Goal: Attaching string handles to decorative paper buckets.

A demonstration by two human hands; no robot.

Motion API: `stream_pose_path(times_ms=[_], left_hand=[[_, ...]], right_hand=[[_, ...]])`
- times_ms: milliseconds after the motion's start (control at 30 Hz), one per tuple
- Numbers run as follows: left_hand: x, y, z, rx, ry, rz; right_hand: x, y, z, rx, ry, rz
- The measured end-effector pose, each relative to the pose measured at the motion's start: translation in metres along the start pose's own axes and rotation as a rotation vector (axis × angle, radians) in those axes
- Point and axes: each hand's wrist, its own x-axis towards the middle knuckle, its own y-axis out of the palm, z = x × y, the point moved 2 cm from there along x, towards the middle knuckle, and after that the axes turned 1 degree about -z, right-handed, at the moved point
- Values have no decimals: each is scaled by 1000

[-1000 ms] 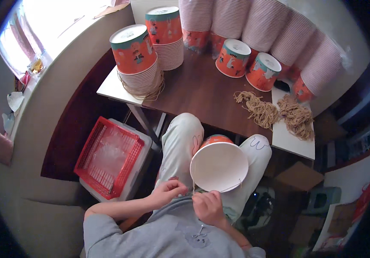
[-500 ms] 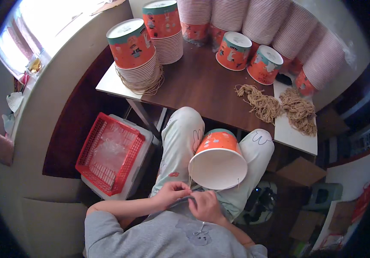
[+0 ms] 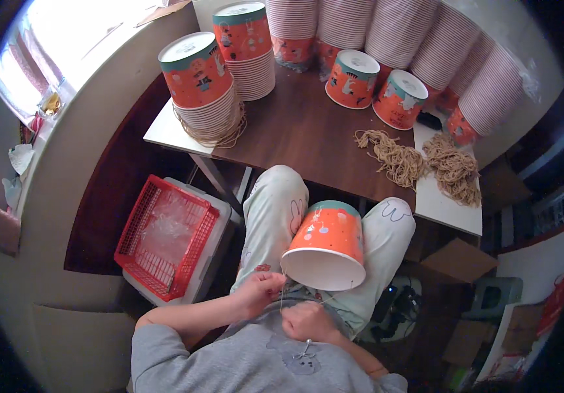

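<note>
Between my knees rests an orange paper bucket [image 3: 329,232] with a teal band at its base, tilted with its white open mouth facing me. A thin beige cord [image 3: 338,298] runs from the right of its rim down to my hands. Close to the left side of the rim, my left hand [image 3: 260,293] pinches the cord. My right hand [image 3: 308,321] is closed in a fist on the cord, lower down in front of my grey shirt. Its fingertips are partly hidden.
On the brown table [image 3: 295,131] stand upside-down bucket stacks [image 3: 200,82], two single buckets [image 3: 352,78] and tall wrapped stacks [image 3: 396,33]. Beige cord bundles [image 3: 396,160] lie at the table's right. A red basket [image 3: 167,229] sits to my left, a cardboard box [image 3: 459,262] to my right.
My hands have moved apart, the right one drawing down and toward me. The bucket has tipped, so its mouth shows less and its orange side more.
</note>
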Motion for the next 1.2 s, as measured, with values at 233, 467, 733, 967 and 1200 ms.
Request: stream_pose_path(times_ms=[233,467,733,967,1200], left_hand=[[7,7,-23,134,47,-60],[-2,15,-19,263,118,-118],[-9,3,-12,154,39,-122],[-3,6,-15,186,58,-160],[4,-6,-16,363,141,-162]], right_hand=[[-3,9,-8,198,-117,348],[19,22,15,445,93,99],[25,31,8,118,-19,343],[21,30,7,304,-235,339],[25,24,7,313,-250,638]])
